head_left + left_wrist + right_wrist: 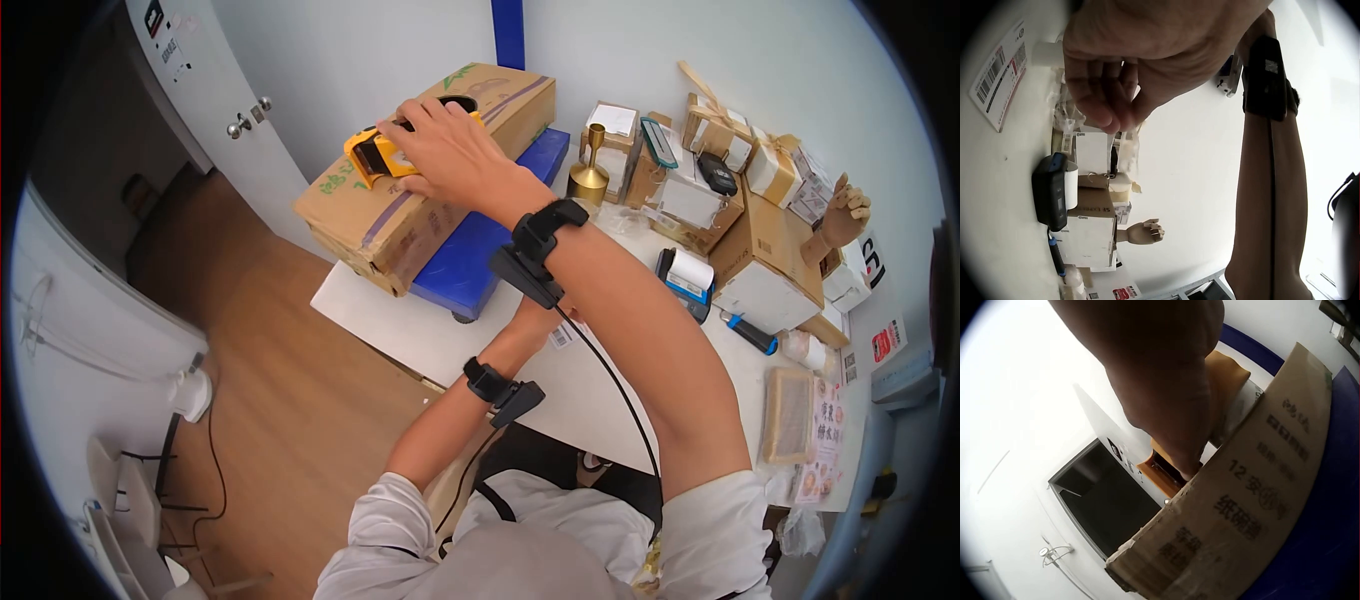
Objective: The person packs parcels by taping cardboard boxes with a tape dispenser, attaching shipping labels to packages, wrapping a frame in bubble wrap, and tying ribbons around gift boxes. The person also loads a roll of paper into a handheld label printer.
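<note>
My right hand (450,150) grips a yellow tape dispenser (365,160) on top of a long cardboard box (405,245). In the right wrist view, the dispenser's orange-looking body (1225,372) shows on both sides of the dark hand (1179,419), close over the box's upper edge. The box lies on a blue platform (460,275). Crossing below the right forearm, my left hand (540,318) is partly hidden in the head view. The left wrist view shows that hand (1141,56) with loosely bent fingers, thumb near the fingertips, and nothing visible in them. A barcode label (1000,75) lies nearby on the white table.
Right of the box stand a brass-coloured funnel-shaped object (590,175) and several small cartons (765,265). A label printer (686,282), a blue-and-black handled tool (750,334) and a wooden hand model (842,215) are farther right. A door (220,100) stands at the left.
</note>
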### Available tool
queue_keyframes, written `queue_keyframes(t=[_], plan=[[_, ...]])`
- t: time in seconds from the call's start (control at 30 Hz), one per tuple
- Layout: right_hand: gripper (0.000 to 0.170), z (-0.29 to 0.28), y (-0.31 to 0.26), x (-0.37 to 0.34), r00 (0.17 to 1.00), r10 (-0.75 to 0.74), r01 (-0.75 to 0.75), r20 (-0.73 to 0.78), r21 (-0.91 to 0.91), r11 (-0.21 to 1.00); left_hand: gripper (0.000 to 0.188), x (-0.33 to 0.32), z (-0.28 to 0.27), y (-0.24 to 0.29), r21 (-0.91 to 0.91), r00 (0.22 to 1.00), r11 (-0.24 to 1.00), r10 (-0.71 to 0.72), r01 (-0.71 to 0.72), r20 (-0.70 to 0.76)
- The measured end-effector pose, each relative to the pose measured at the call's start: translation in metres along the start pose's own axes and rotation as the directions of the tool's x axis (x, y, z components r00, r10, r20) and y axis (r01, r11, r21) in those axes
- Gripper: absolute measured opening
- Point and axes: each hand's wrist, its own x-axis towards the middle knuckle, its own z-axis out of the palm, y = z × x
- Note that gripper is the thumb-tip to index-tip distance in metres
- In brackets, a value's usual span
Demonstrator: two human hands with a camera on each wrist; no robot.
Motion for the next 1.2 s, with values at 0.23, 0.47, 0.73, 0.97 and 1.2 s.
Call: queue_keyframes(t=[0.23,0.47,0.73,0.97,1.2], plan=[[0.063,-0.064,-0.004,-0.062,0.967,0.063,-0.063,-0.245,0.01,0.998,0.011,-0.006,0.014,0.018,0.205,0.983,0.965,0.178,-0.163,-0.055],[0.061,-0.115,-0.001,-0.261,0.559,0.791,-0.818,0.248,0.319,0.478,0.024,-0.01,0.03,0.023,0.429,0.991,0.896,0.073,-0.114,0.11],[0.039,-0.151,0.001,-0.346,0.4,0.824,-0.812,0.402,0.573,0.115,0.023,-0.007,0.079,-0.019,0.498,0.954,0.867,-0.144,-0.008,0.265],[0.028,-0.16,0.013,-0.375,0.472,0.87,-0.73,0.144,0.617,0.294,0.023,0.003,0.105,-0.029,0.591,0.937,0.804,-0.16,-0.058,0.31],[0.017,-0.164,0.017,-0.385,0.496,0.839,-0.762,0.225,0.576,0.296,0.043,0.015,0.116,-0.029,0.747,0.928,0.665,-0.272,-0.012,0.256]])
